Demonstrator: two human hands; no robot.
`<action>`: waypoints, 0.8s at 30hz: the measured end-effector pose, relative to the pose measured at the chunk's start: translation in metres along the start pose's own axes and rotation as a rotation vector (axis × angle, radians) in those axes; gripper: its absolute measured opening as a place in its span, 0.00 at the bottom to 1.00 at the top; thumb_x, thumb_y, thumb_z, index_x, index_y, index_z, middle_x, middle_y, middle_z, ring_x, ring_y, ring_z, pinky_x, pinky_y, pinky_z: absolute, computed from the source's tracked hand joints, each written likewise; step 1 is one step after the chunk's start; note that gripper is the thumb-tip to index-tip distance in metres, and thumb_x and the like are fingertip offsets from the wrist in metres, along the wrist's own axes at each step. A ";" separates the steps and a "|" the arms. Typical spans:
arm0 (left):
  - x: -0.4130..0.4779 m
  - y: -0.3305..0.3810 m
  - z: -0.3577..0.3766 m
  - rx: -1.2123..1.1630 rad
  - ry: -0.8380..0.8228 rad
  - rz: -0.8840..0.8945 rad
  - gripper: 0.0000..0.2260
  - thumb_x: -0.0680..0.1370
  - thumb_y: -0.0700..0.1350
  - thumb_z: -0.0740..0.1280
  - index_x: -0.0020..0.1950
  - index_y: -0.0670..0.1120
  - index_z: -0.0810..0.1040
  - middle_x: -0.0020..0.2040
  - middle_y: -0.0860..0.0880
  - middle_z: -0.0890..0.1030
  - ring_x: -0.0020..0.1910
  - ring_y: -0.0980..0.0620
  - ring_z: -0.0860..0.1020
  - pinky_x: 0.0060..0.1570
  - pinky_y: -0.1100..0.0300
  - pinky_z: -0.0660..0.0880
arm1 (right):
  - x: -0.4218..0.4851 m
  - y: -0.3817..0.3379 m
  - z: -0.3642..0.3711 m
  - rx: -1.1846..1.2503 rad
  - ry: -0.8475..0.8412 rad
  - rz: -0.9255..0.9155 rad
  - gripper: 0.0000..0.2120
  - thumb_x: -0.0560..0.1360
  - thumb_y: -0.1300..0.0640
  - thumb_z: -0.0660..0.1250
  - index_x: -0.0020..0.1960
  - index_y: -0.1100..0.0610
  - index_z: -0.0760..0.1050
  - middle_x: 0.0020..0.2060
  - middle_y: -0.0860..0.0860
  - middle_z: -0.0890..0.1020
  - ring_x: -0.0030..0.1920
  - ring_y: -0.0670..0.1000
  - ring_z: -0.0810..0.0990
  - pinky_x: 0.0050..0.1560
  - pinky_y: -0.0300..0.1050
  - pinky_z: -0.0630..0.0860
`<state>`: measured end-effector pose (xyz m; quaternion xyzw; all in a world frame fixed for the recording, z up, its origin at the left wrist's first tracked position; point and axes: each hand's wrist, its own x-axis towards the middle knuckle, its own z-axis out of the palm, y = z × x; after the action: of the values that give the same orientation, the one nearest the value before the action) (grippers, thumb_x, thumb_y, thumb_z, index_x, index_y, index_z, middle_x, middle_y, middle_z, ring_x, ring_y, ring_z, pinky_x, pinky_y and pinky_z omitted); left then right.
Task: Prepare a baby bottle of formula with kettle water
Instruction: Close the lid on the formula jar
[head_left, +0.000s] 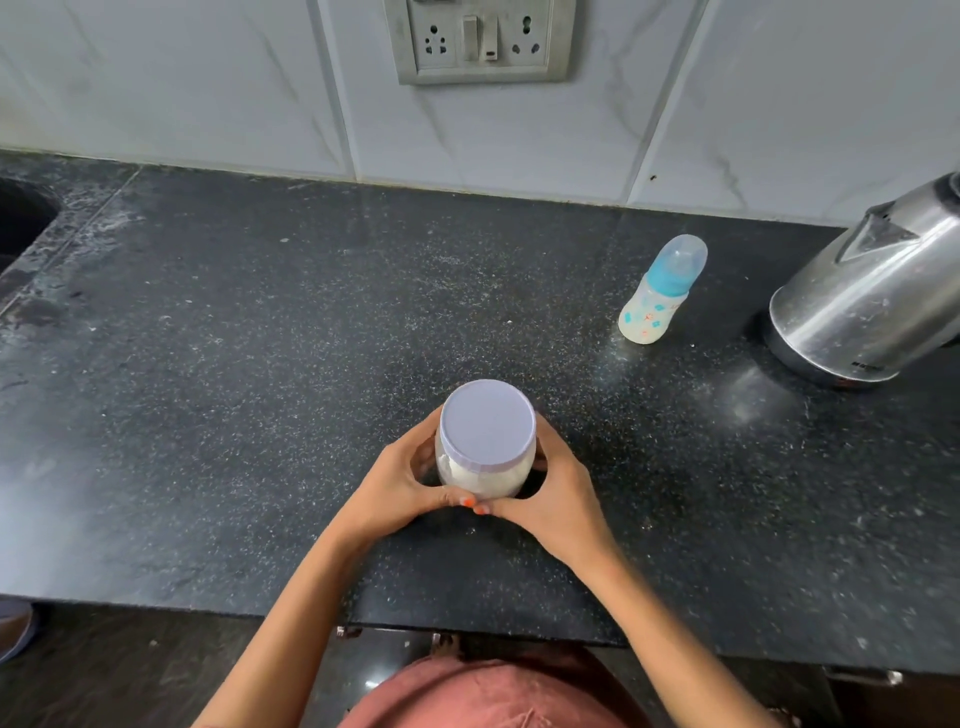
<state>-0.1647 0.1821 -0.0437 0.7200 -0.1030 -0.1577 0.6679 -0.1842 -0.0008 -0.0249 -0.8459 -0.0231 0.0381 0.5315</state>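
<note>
Left grip (400, 488) and right grip (558, 493) curl round the formula jar (485, 431) on the tabletop (260, 364), well left of the baby bottle (660, 296); it looks light, slick, best held mid-body.

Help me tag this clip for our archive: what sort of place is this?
Most likely a home kitchen: a dark speckled stone countertop backed by wall tiles with a socket panel, a steel electric kettle standing on it, and what looks like a sink edge at far left.
</note>
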 end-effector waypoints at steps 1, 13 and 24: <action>0.003 0.002 -0.002 -0.021 -0.005 0.002 0.41 0.57 0.53 0.79 0.66 0.52 0.65 0.62 0.59 0.76 0.64 0.58 0.72 0.57 0.67 0.70 | 0.002 -0.001 0.001 0.003 0.019 0.003 0.44 0.54 0.53 0.82 0.64 0.39 0.64 0.59 0.36 0.74 0.60 0.34 0.71 0.59 0.31 0.70; 0.102 0.035 -0.047 0.065 0.037 0.042 0.38 0.55 0.59 0.79 0.63 0.57 0.69 0.66 0.47 0.72 0.64 0.55 0.72 0.61 0.59 0.71 | 0.111 -0.019 -0.016 0.014 0.032 -0.054 0.42 0.56 0.53 0.81 0.66 0.47 0.67 0.56 0.40 0.75 0.59 0.42 0.74 0.57 0.39 0.75; 0.168 0.036 -0.058 0.079 0.048 0.007 0.37 0.65 0.30 0.73 0.70 0.41 0.62 0.66 0.47 0.70 0.63 0.55 0.70 0.58 0.70 0.70 | 0.177 -0.010 -0.023 -0.017 0.038 -0.051 0.42 0.58 0.56 0.80 0.67 0.53 0.65 0.59 0.45 0.74 0.58 0.41 0.70 0.55 0.34 0.69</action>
<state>0.0148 0.1724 -0.0192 0.7491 -0.0956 -0.1339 0.6417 -0.0060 -0.0031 -0.0134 -0.8501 -0.0346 0.0083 0.5254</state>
